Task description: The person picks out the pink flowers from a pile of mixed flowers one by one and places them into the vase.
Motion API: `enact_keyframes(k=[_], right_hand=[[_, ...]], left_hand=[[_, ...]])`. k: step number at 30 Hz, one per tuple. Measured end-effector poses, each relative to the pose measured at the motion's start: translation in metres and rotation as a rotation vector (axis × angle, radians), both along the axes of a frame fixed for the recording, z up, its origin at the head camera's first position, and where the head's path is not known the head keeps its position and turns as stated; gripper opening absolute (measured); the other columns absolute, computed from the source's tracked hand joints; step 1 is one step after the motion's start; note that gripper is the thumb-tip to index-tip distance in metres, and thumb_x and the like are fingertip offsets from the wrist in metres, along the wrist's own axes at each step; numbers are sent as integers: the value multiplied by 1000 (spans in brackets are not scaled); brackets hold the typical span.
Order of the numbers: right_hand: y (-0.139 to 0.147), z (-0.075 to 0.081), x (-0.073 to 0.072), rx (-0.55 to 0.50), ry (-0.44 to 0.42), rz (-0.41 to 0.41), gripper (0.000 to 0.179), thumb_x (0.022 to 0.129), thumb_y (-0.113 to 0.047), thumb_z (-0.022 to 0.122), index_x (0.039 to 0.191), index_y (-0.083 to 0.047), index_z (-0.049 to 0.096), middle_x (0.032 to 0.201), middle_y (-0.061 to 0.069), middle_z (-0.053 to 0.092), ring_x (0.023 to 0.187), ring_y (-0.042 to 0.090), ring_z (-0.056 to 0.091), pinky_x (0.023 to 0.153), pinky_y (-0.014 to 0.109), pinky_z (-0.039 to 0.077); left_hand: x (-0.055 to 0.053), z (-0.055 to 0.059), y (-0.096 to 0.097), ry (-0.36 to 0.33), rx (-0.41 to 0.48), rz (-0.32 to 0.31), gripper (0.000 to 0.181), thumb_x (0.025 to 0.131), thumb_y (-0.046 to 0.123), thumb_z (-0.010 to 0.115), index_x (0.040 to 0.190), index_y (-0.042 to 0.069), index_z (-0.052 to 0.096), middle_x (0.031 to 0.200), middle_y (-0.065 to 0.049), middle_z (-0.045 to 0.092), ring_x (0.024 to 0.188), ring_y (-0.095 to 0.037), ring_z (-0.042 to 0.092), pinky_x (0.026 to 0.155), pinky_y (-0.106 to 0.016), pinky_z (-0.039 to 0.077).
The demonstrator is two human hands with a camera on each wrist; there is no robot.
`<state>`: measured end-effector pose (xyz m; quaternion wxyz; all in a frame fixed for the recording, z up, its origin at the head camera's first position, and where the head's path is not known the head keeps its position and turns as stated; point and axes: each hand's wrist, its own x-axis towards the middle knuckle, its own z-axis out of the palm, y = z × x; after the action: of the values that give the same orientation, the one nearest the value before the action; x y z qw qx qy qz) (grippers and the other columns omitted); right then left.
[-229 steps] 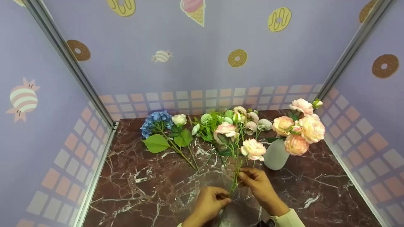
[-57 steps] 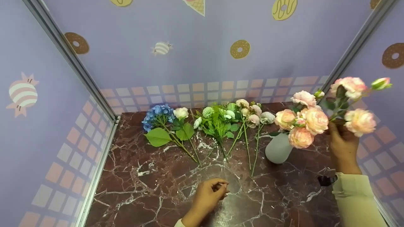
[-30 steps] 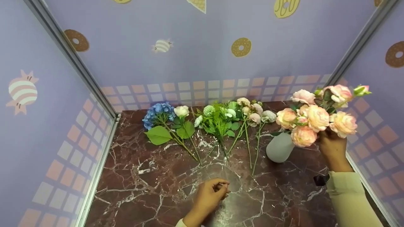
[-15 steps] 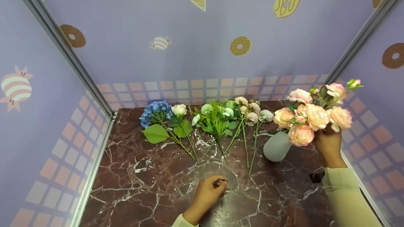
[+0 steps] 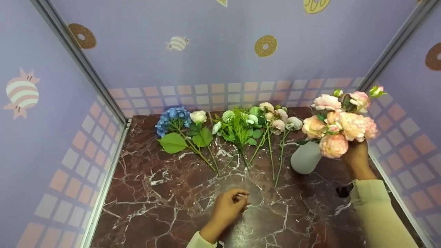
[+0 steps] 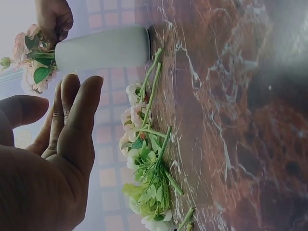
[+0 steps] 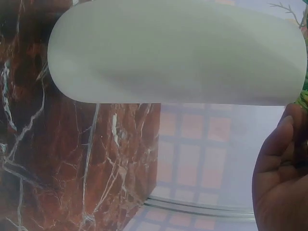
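Observation:
A pale grey-white vase (image 5: 306, 157) stands upright on the marbled table, with several pink-and-peach peonies (image 5: 333, 146) above its mouth. My right hand (image 5: 357, 156) is just right of the mouth, under the blooms, and pinches the stem of a peony spray whose bud (image 5: 376, 91) points up to the right. In the right wrist view the thumb (image 7: 281, 137) lies right at the vase's rim; most of the fingers are cut off by the frame. My left hand (image 5: 229, 210) hovers over the front middle of the table, fingers loosely bent, holding nothing.
Along the back lie a blue hydrangea (image 5: 173, 120), a white rose (image 5: 198, 117), a green bunch (image 5: 237, 129), and pale pink and white stems (image 5: 277, 125) left of the vase. Patterned panels (image 5: 220, 69) enclose the table (image 5: 165, 206) at back and sides.
Earlier both hands held the peony spray at the front middle. My right hand has since carried it right, then leftward to the vase mouth. The left hand let go and stayed near the front.

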<state>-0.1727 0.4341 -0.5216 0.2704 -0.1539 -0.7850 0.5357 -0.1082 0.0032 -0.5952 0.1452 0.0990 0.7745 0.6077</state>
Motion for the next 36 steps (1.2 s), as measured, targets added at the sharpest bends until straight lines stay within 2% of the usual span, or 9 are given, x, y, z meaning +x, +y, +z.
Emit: enact_keyframes(k=[5, 8, 11, 15, 17, 20, 26, 33, 36], right_hand=[[6, -6, 13, 119, -216, -51, 40, 107, -7, 71, 144, 6, 73, 101, -30, 74, 89, -21, 58, 84, 5, 51], [1, -14, 27, 17, -278, -18, 45, 112, -7, 60, 155, 5, 63, 91, -28, 71, 78, -8, 63, 73, 12, 57], [-11, -29, 42, -113, -298, 8, 27, 115, -7, 57, 135, 6, 70, 80, -22, 66, 72, 3, 65, 68, 19, 60], [-31, -53, 64, -233, -340, 39, 19, 116, -16, 64, 125, 0, 71, 85, -10, 69, 79, 7, 66, 73, 23, 62], [-43, -63, 74, -257, -383, 73, 34, 116, -21, 66, 140, 4, 67, 89, -8, 69, 82, 9, 66, 76, 25, 62], [-63, -75, 89, -283, -456, 135, 43, 116, -23, 67, 149, 5, 63, 95, -5, 71, 86, 12, 68, 80, 27, 63], [-99, -91, 99, -220, -466, 224, 32, 113, -12, 70, 137, 8, 70, 89, -1, 71, 76, 13, 65, 69, 27, 58], [-114, -98, 107, -223, -512, 277, 32, 113, -12, 68, 135, 12, 69, 90, 2, 74, 74, 11, 67, 62, 25, 55], [-115, -99, 108, -221, -525, 263, 33, 113, -15, 69, 135, 10, 70, 88, 2, 74, 73, 11, 68, 59, 23, 53]], left_hand=[[-16, -4, 9, 14, 3, 5, 14, 103, 4, 76, 114, 1, 83, 92, -13, 85, 75, -17, 78, 63, -18, 60], [-38, -7, 21, 92, -52, 21, 14, 100, 2, 78, 113, 1, 83, 97, -13, 84, 80, -11, 74, 72, -20, 63], [-70, -15, 33, 194, -135, 42, 16, 99, 2, 79, 114, 1, 83, 102, -11, 85, 85, -12, 73, 81, -26, 66], [-131, -66, 54, 348, -221, 86, 20, 96, 7, 78, 115, 5, 85, 100, -7, 85, 86, -14, 75, 80, -30, 66], [-158, -96, 68, 422, -302, 121, 24, 94, 10, 78, 117, 8, 87, 102, -5, 87, 89, -16, 79, 81, -32, 67], [-184, -123, 88, 477, -410, 142, 26, 94, 11, 80, 118, 9, 88, 107, -7, 89, 96, -22, 84, 87, -36, 69], [-201, -131, 114, 548, -518, 133, 15, 96, 14, 81, 109, 11, 87, 100, -7, 88, 94, -29, 86, 81, -43, 69], [-205, -131, 125, 487, -699, 148, 8, 90, 14, 84, 89, 21, 87, 89, -2, 87, 84, -26, 84, 69, -42, 66], [-205, -132, 128, 489, -787, 164, 18, 92, 14, 81, 76, 20, 82, 85, -4, 86, 79, -28, 84, 66, -44, 66]])
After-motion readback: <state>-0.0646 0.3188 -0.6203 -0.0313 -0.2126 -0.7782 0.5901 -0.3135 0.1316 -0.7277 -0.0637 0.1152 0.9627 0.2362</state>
